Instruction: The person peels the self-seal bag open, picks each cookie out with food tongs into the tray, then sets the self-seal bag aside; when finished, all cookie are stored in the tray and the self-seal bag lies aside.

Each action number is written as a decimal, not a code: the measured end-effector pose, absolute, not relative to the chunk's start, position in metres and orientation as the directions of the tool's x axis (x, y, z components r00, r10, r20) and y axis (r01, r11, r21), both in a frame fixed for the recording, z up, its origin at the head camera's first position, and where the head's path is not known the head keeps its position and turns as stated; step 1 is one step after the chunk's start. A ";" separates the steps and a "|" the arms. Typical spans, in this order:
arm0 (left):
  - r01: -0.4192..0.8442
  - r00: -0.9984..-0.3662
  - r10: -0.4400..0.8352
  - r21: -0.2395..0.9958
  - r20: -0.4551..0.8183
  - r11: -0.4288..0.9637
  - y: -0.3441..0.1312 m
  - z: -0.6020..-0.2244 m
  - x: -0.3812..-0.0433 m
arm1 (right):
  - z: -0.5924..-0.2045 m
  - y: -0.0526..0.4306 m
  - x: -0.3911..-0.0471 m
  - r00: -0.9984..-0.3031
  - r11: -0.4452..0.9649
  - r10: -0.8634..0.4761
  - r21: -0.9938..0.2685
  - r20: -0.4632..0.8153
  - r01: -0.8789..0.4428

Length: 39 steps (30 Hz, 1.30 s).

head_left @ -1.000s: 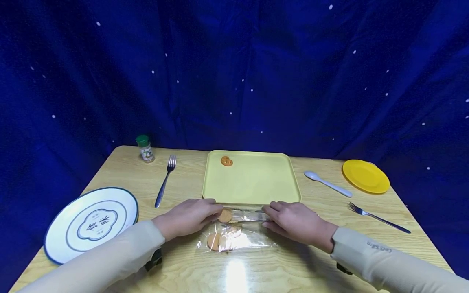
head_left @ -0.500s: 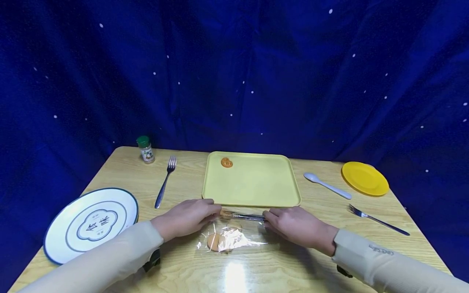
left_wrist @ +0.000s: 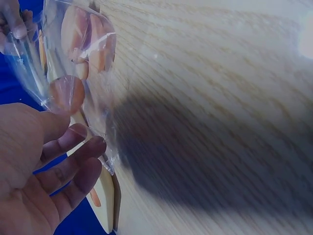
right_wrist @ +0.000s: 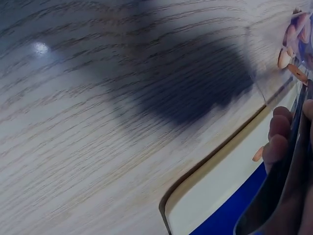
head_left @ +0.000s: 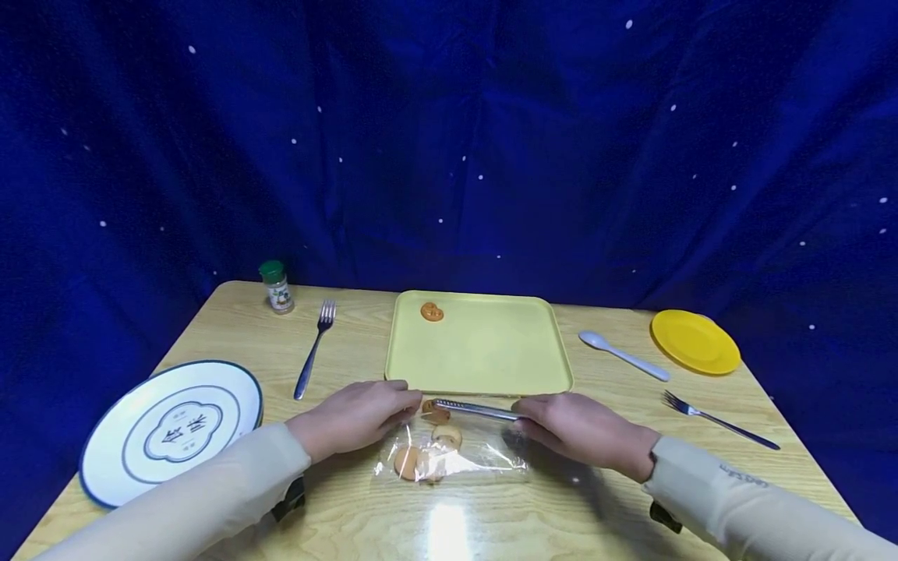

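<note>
In the head view we are seeing a deep blue curtain (head_left: 449, 140) filling the upper half, its folds scattered with white specks, and a pale wood-grained table (head_left: 351, 514) spreading below, catching a white glare (head_left: 449, 534) at the bottom centre. A pale yellow tray (head_left: 491, 351) is lying mid-frame with one cookie (head_left: 432, 312) in its upper left. Just below it, the clear bag (head_left: 484, 461) of cookies is resting on the wood at lower centre; the left hand (head_left: 361, 417) is pinching its upper left edge, and the right hand (head_left: 585, 432) is gripping metal tongs (head_left: 480, 410), whose tips are reaching a cookie within the bag's outline; we cannot tell whether they are touching it. A white plate (head_left: 184, 432) is occupying the lower left, a fork (head_left: 317, 345) and a green-capped shaker (head_left: 278, 290) the left above it, while a pale spoon (head_left: 627, 358), a second fork (head_left: 726, 425) and a yellow plate (head_left: 694, 341) are lying at the right. In the left wrist view we are finding the bag at upper left, thumb and forefinger closing on its edge, and a broad shadow darkening the grain at centre right. In the right wrist view, fingers are wrapping the tongs at lower right, the tray's edge is slanting beside them, and shadow is covering the upper middle of the wood.
</note>
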State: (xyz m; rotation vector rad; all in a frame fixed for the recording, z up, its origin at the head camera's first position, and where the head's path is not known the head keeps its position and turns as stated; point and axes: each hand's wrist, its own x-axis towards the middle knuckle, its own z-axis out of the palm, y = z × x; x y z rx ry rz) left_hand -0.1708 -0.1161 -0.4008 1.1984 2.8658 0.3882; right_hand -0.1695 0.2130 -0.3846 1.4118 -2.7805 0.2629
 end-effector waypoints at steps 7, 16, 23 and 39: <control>0.711 -0.697 0.710 0.230 0.106 0.664 -0.116 -0.401 -0.171 | -0.391 0.214 -0.169 -0.572 0.558 -0.818 -0.156 0.067 -0.815; 0.710 -0.698 0.709 0.224 0.100 0.668 -0.116 -0.400 -0.172 | -0.377 0.238 -0.166 -0.603 0.549 -0.796 -0.361 0.048 -0.754; 0.712 -0.694 0.713 0.248 0.101 0.657 -0.119 -0.400 -0.173 | -0.361 0.291 -0.153 -0.692 0.593 -0.717 -0.447 0.084 -0.669; 0.749 -0.651 0.748 0.269 0.130 0.605 -0.114 -0.404 -0.174 | -0.368 0.286 -0.235 -0.850 0.667 -0.519 -0.666 -0.094 -0.334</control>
